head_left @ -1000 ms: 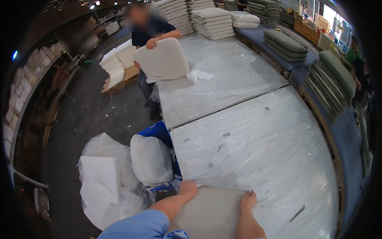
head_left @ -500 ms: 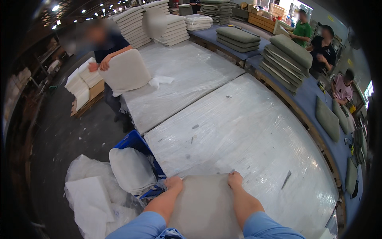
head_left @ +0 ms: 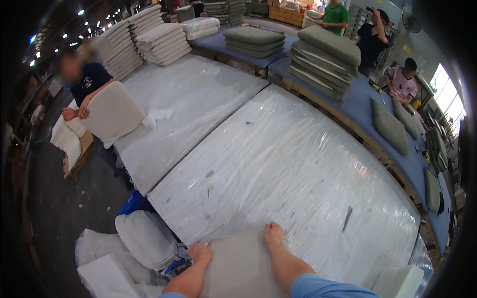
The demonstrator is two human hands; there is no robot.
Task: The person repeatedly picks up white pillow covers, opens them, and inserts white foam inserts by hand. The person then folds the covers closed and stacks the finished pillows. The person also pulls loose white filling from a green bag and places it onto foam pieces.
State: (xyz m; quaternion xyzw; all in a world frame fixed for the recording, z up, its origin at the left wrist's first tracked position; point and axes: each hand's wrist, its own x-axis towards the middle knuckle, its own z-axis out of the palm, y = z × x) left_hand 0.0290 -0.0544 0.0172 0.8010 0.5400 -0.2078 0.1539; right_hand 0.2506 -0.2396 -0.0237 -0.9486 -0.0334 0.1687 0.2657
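Observation:
A pale grey-beige seat cushion [head_left: 241,263] lies in front of me, over the near edge of the plastic-wrapped table. My left hand [head_left: 200,252] is closed on its far left corner. On the far right corner my right hand [head_left: 273,233] is closed with the fingers curled over the edge. The cushion's near end runs out of the picture at the bottom. Beside my left hand stands a blue crate [head_left: 135,201] holding pale cushion pieces [head_left: 146,238].
Clear plastic bags [head_left: 97,243] and a white foam block [head_left: 107,278] lie at lower left. Another white block [head_left: 397,282] sits at lower right. Grey cushions [head_left: 325,59] are stacked on the blue bench [head_left: 365,111]. A co-worker [head_left: 89,82] at left holds a beige cushion [head_left: 113,111].
The view has turned to the right, so the surroundings sit further left. Both hands still grip the cushion's far corners. One person at the far right has raised a hand to their head.

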